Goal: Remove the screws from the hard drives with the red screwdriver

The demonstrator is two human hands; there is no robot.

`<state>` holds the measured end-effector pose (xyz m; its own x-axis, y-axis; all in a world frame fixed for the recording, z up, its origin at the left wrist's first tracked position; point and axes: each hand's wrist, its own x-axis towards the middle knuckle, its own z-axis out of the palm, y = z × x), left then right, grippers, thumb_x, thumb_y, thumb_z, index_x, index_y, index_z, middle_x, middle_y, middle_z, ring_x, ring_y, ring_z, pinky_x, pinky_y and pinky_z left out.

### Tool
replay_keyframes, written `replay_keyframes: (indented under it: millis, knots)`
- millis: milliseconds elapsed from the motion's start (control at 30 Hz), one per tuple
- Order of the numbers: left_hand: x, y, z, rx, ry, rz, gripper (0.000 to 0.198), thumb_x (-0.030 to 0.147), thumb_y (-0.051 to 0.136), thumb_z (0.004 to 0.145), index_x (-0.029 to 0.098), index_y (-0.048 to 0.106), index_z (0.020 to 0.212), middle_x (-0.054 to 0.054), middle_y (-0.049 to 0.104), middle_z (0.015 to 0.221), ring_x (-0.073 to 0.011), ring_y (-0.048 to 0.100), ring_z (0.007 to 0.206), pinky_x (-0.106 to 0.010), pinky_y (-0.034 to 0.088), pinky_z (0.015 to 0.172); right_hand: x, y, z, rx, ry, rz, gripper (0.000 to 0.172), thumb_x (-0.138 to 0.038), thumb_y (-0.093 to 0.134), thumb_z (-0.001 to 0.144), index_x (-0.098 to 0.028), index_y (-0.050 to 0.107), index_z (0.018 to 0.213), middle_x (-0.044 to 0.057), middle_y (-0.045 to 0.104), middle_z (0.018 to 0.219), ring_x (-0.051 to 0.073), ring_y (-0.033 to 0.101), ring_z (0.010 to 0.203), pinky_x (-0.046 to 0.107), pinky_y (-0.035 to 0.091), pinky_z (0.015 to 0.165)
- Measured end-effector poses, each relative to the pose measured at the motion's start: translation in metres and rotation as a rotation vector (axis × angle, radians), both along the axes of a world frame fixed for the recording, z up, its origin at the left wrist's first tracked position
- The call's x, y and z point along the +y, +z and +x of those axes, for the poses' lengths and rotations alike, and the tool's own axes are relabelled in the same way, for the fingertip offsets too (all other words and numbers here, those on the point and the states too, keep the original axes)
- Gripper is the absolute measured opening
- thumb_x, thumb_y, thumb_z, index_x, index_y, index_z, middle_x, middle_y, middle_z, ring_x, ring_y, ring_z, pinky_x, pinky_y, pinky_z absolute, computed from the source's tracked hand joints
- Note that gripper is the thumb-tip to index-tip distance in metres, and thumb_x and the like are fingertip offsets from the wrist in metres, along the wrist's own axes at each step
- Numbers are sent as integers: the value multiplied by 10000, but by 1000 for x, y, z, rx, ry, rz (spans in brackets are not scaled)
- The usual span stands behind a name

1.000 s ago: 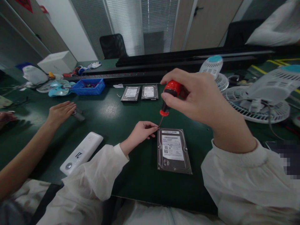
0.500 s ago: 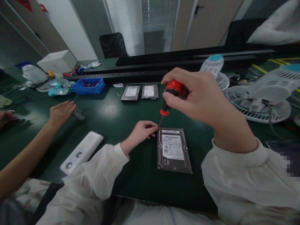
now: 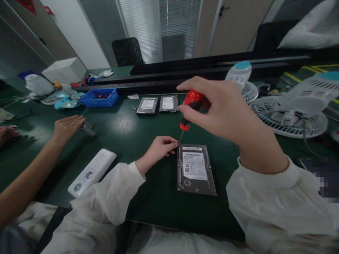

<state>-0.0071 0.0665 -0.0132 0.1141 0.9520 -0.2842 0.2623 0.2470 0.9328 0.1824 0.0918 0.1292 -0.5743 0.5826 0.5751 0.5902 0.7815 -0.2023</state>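
A hard drive point(image 3: 196, 169) lies label up on the green table in front of me. My right hand point(image 3: 212, 106) is around the red and black handle of a screwdriver point(image 3: 192, 98), its index finger lifted away from the handle. The screwdriver's shaft points down to the drive's far left corner. There my left hand point(image 3: 162, 146) pinches thumb and finger together beside the tip. Whatever is between those fingertips is too small to make out.
Two more hard drives point(image 3: 147, 105) lie farther back, near a blue bin point(image 3: 100, 98) of small parts. A white power bank point(image 3: 92, 173) is at left. Another person's hand point(image 3: 68, 128) touches a grey object point(image 3: 88, 129). White fans point(image 3: 288, 116) stand at right.
My right hand has shifted slightly left, with its fingers opened a little around the screwdriver handle. My left hand and the hard drive stay in place.
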Motion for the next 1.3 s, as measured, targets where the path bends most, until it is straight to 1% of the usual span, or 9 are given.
replay_keyframes:
  millis: [100,267,333,467,600,667,833,1067,1300]
  knots:
    - [1,-1,0,-7,-4,-4,85,189,691,908,165,768,932,-21,745,822,-82,645,590,-146,406,453,1,-1,1,-17,30,-13,401,-345,545,950,-238,610,1331,95,742,1150,236,688,892,378,536,767]
    - [2,-2,0,-8,5,-9,77,182,693,908,159,765,922,-24,747,823,-79,640,580,-147,407,447,3,-3,1,-18,-27,-4,464,-498,588,944,-222,604,1316,79,742,1014,214,664,754,350,504,683]
    - [2,-1,0,-9,5,-10,77,177,690,908,157,764,920,-26,748,829,-78,638,576,-146,403,440,3,-3,1,-14,-11,-22,454,-463,598,942,-228,594,1330,69,734,1009,195,653,725,341,502,681]
    - [1,0,0,-13,1,-2,81,173,683,914,154,761,921,-21,741,815,-72,635,575,-141,402,437,4,-3,2,-18,46,-50,469,-383,560,952,-230,548,1396,65,714,1016,219,673,823,367,520,761]
    - [0,1,0,-9,-6,3,92,173,672,921,150,760,915,-13,728,784,-69,630,569,-138,398,438,5,-4,2,-6,37,-60,508,-526,575,946,-227,580,1356,60,699,992,212,658,806,362,513,744]
    - [0,0,0,-8,-8,9,95,189,674,919,150,761,912,-16,730,786,-73,632,573,-141,398,440,5,-4,2,11,31,-80,520,-535,593,939,-222,588,1353,57,695,1002,197,647,787,353,508,738]
    - [0,0,0,-2,-10,14,99,227,694,904,154,761,914,-24,737,807,-85,642,596,-145,397,445,4,-4,1,34,67,-124,471,-357,618,929,-215,566,1375,39,692,976,169,618,752,338,501,733]
    - [0,4,2,11,3,7,80,203,696,896,150,755,902,-22,734,798,-87,634,581,-153,397,438,8,-5,1,81,104,-161,451,-511,653,920,-217,595,1257,15,635,885,152,573,720,328,492,705]
    - [1,-2,0,-4,-13,24,88,218,716,893,149,754,932,-24,738,816,-87,641,594,-150,404,438,9,-7,1,80,97,-117,290,-446,637,935,-224,585,1114,21,613,924,142,537,714,319,447,674]
